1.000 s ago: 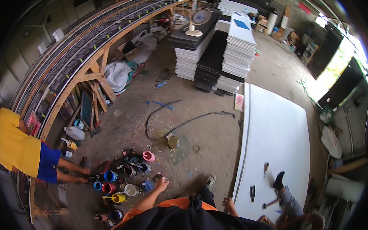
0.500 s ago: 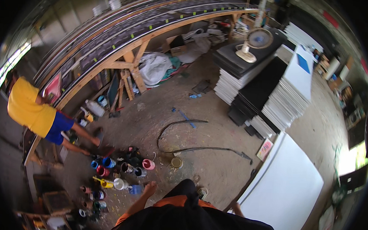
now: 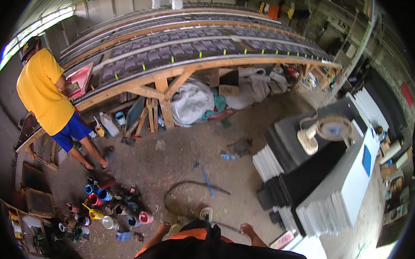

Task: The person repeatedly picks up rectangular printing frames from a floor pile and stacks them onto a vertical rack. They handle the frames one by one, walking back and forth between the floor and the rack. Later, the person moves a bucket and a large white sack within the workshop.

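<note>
My left hand (image 3: 163, 229) hangs low beside my body, its fingers curled in a loose fist with nothing visible in them. In the picture it overlaps a can (image 3: 174, 230) on the floor. My right hand (image 3: 246, 229) hangs out to the right, also loosely closed, with no object showing in it. A black hose (image 3: 168, 196) curves over the floor between the hands and beyond them. Left of my left hand stand a pink paint pot (image 3: 145, 217), a white pot (image 3: 109, 222) and a blue container (image 3: 123, 236).
At left a person in a yellow shirt (image 3: 43, 87) holds a red-framed screen (image 3: 83, 79) at a long printing table (image 3: 192, 64). Several more pots crowd the lower left floor. On the right, a fan (image 3: 332, 129) tops black sheets beside white stacked sheets (image 3: 331, 204).
My view has tilted up and shifted, bringing more of the long table in. My right hand has come away from the large white sheet's edge. The person in yellow stands more upright.
</note>
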The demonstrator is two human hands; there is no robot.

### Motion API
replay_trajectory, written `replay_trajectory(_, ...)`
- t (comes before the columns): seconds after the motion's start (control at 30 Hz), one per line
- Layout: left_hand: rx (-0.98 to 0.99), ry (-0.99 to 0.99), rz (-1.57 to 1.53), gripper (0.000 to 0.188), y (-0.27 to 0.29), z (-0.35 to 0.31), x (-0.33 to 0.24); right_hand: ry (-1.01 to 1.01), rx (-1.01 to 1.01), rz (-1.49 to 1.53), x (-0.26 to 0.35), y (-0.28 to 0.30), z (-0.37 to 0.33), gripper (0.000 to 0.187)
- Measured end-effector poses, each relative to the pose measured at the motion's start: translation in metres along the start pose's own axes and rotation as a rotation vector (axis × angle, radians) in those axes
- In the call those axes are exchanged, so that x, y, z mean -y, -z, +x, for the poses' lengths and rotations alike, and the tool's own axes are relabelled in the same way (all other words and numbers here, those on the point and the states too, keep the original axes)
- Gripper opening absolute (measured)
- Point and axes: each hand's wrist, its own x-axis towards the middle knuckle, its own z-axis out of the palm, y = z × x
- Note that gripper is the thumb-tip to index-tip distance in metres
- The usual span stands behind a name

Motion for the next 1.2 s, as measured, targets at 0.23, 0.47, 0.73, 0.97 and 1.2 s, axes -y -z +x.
replay_trajectory(0.23,0.036,0.080,-0.327,0.030,0.083,0.167,-0.172,-0.146,0.135,0.237,0.071,0.082,0.145,0.015)
replay_trajectory(0.47,0.125,-0.167,-0.134,0.029,0.123,0.336,-0.256,0.086,0.108,-0.028,0.089,0.161,0.313,0.015)
replay_trajectory(0.73,-0.032,-0.069,-0.119,0.026,0.212,0.468,-0.279,0.250,0.048,-0.079,0.240,0.240,0.474,0.023)
replay_trajectory(0.97,0.063,-0.058,0.038,0.023,0.265,0.628,-0.303,-0.168,-0.038,0.464,0.333,0.299,0.551,0.020)
replay_trajectory(1.2,0.140,-0.785,0.288,0.025,0.276,0.887,-0.421,-0.164,-0.056,-0.107,0.196,0.294,0.668,0.025)
